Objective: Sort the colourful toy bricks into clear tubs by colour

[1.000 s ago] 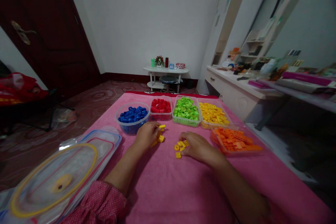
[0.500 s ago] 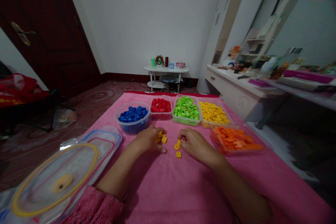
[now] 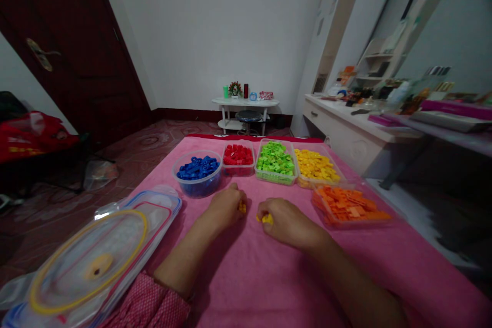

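Both of my hands rest on the pink cloth covering the table, close together in front of the tubs. My left hand is curled over small yellow bricks, which peek out at its fingertips. Just to its right, my right hand is closed over more yellow bricks, pressing them against the cloth. Most of the pieces are hidden under the fingers.
Behind the hands stand a round tub of blue bricks, tubs of red, green and yellow bricks, and an orange tub at right. Stacked clear lids lie at left. A desk is right.
The loose yellow bricks that lay between my hands are now gathered under my fingers. Both hands drew closer together and toward me; the camera shifted slightly.
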`<state>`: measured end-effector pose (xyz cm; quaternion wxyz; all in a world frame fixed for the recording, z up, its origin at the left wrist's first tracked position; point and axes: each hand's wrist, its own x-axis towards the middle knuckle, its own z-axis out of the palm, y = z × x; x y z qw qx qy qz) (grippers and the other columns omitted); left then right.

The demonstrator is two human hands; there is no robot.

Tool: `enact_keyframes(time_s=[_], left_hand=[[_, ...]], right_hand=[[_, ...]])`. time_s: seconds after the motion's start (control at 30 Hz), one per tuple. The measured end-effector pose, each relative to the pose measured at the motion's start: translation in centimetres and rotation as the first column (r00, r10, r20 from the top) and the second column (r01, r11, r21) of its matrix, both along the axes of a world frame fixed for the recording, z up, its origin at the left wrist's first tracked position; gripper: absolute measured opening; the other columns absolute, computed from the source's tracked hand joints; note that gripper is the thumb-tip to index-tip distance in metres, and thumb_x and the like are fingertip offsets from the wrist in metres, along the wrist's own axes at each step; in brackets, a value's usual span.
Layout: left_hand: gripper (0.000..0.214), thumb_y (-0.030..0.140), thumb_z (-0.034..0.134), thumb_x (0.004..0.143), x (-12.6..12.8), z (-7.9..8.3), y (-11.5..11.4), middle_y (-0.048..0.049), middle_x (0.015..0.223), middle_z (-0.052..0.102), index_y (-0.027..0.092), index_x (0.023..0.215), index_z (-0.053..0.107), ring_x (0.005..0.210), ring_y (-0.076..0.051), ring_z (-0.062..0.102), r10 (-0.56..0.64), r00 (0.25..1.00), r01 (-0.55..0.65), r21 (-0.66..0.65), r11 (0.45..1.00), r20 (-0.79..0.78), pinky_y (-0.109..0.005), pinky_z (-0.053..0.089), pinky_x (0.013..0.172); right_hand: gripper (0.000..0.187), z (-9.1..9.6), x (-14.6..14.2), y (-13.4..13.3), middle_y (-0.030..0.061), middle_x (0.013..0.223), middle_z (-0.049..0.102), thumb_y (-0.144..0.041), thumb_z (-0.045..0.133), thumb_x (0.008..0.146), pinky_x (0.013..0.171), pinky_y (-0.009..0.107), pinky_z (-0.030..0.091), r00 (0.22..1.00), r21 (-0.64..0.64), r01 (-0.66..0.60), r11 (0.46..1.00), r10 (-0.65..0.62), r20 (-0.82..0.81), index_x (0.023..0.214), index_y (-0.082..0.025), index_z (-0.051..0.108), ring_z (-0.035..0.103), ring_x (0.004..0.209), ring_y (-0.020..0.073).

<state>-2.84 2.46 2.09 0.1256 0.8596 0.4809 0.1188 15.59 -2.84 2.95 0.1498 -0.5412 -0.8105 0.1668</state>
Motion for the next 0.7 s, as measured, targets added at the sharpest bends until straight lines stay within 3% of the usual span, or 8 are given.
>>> enact_keyframes(time_s=[0.1, 0.17, 0.23, 0.3, 0.4, 0.53, 0.7], left_hand=[[0.013, 0.019, 0.060, 0.069, 0.0, 0.4, 0.5, -0.0062, 0.077, 0.062, 0.015, 0.078, 0.068, 0.070, -0.017, 0.060, 0.020, 0.967, 0.023, -0.167, 0.986, 0.253, -0.026, 0.044, 0.063], [0.017, 0.021, 0.062, 0.069, 0.2, 0.9, 0.5, -0.0039, 0.073, 0.062, 0.013, 0.084, 0.065, 0.061, -0.013, 0.058, 0.122, 0.860, 0.089, -0.382, 0.920, 0.495, -0.023, 0.043, 0.056], [0.029, 0.029, 0.065, 0.070, 0.5, 1.5, 0.4, -0.0020, 0.073, 0.062, 0.013, 0.094, 0.062, 0.052, -0.009, 0.054, 0.284, 0.692, 0.166, -0.530, 0.832, 0.663, -0.021, 0.041, 0.049], [0.042, 0.035, 0.070, 0.067, 0.8, 1.8, 0.2, -0.0010, 0.076, 0.061, 0.014, 0.101, 0.059, 0.049, -0.008, 0.053, 0.379, 0.555, 0.222, -0.571, 0.790, 0.741, -0.020, 0.040, 0.046], [0.048, 0.035, 0.076, 0.060, 1.2, 2.0, 0.1, -0.0033, 0.085, 0.063, 0.013, 0.100, 0.059, 0.051, -0.008, 0.056, 0.397, 0.464, 0.220, -0.537, 0.814, 0.792, -0.020, 0.043, 0.046], [0.039, 0.031, 0.071, 0.067, 1.5, 2.1, 0.0, -0.0046, 0.089, 0.064, 0.012, 0.100, 0.061, 0.052, -0.007, 0.055, 0.291, 0.470, 0.137, -0.394, 0.909, 0.833, -0.020, 0.045, 0.048], [0.027, 0.021, 0.065, 0.073, 2.3, 2.6, -0.9, -0.0062, 0.099, 0.064, 0.016, 0.100, 0.065, 0.066, -0.010, 0.059, 0.051, 0.503, 0.029, -0.076, 0.997, 0.863, -0.021, 0.049, 0.058]], right_hand=[[0.012, 0.4, 1.3, 1.3, 0.0029, 0.071, 0.064, -0.012, 0.053, 0.064, 0.059, 0.024, 0.038, 0.965, 0.002, 0.125, 0.992, -0.121, -0.231, 0.070, -0.017, 0.063, 0.056, 0.067, 0.0145], [0.009, 0.4, 1.9, 2.0, -0.0001, 0.062, 0.060, -0.016, 0.055, 0.066, 0.052, 0.023, 0.038, 0.853, -0.143, 0.210, 0.967, -0.252, -0.457, 0.073, -0.017, 0.060, 0.054, 0.056, 0.0131], [0.013, 0.3, 1.9, 2.3, -0.0031, 0.055, 0.056, -0.022, 0.056, 0.069, 0.046, 0.022, 0.038, 0.622, -0.358, 0.194, 0.913, -0.397, -0.675, 0.081, -0.018, 0.059, 0.051, 0.047, 0.0115], [0.017, 0.1, 1.5, 2.3, -0.0038, 0.056, 0.056, -0.024, 0.059, 0.070, 0.045, 0.020, 0.040, 0.367, -0.497, 0.063, 0.865, -0.483, -0.795, 0.086, -0.018, 0.060, 0.051, 0.046, 0.0100], [0.015, -0.3, 0.5, 2.1, -0.0012, 0.065, 0.061, -0.021, 0.063, 0.070, 0.048, 0.019, 0.044, 0.125, -0.536, -0.130, 0.834, -0.522, -0.843, 0.084, -0.017, 0.063, 0.053, 0.051, 0.0083], [0.007, -0.8, -0.5, 2.0, 0.0011, 0.067, 0.063, -0.018, 0.057, 0.077, 0.048, 0.017, 0.046, -0.070, -0.575, -0.235, 0.783, -0.604, -0.794, 0.080, -0.014, 0.062, 0.055, 0.051, 0.0073], [0.029, -0.8, -1.5, 1.4, 0.0056, 0.074, 0.067, -0.038, 0.043, 0.092, 0.049, 0.023, 0.050, -0.144, -0.555, -0.474, 0.684, -0.682, -0.717, 0.095, -0.013, 0.058, 0.062, 0.055, 0.0121]])
